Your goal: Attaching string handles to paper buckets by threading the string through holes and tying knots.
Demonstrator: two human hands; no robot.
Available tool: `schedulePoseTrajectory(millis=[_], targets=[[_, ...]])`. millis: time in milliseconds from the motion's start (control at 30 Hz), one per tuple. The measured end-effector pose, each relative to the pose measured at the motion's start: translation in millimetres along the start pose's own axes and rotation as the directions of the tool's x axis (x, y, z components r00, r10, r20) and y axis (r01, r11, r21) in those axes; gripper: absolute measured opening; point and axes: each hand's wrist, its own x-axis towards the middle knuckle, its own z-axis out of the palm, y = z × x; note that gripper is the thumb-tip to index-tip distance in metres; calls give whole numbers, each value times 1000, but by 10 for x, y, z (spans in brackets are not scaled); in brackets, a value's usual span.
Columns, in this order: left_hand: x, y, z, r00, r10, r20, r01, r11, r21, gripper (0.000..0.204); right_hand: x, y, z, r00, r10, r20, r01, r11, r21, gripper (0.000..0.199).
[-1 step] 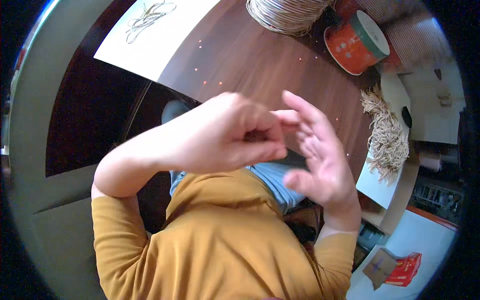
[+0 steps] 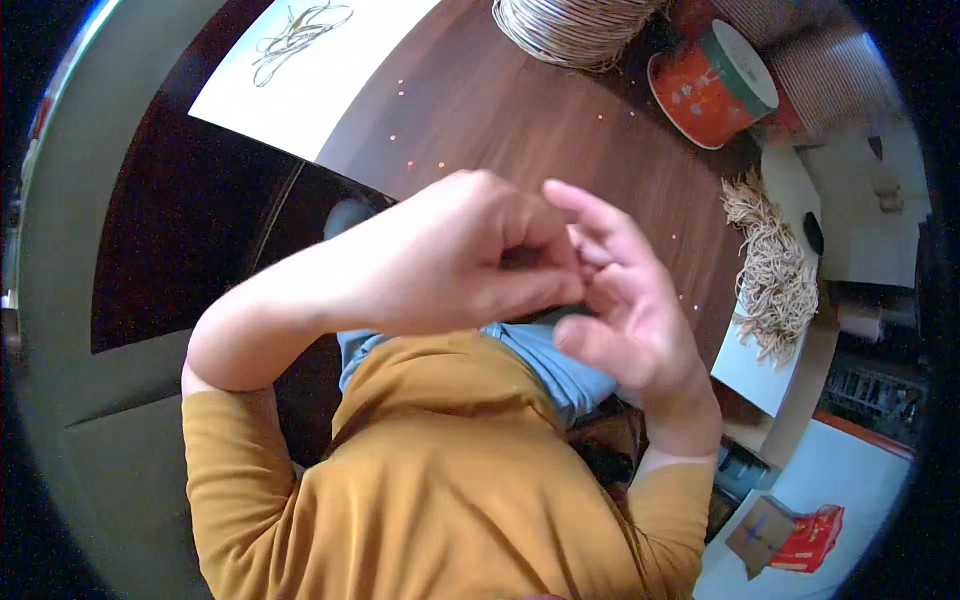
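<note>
My left hand is above the front of the dark wooden table, with its fingers curled and the thumb pressed toward the forefinger. Whatever its fingertips may hold is hidden. Facing it from the right is my right hand, palm turned inward, fingers loosely bent and thumb apart. The left fingertips reach into the hollow of the right palm; nothing shows plainly between the hands. Both are somewhat blurred.
A white sheet with thin loose cord lies far left on the table. A cord-wound roll and an orange-green drum stand at the back. Cream strings are heaped right. Small reddish specks dot the wood.
My hands have drawn closer together: the right has moved a little left and the left slightly right, so their fingers overlap more.
</note>
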Motion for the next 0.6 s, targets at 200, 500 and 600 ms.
schedulePoseTrajectory(millis=[200,500,600], targets=[[36,-40,-165,992,-124,10,124,991,56,18,-78,47,-127,981,59,-187,-85,988,-132,21],[209,-331,-1,974,-170,147,220,860,-461,33,-216,-72,-355,964,-71,-256,-48,901,-432,13],[193,-497,87,963,-199,184,270,756,-597,33,-233,-44,-393,953,5,-304,-115,932,-343,16]])
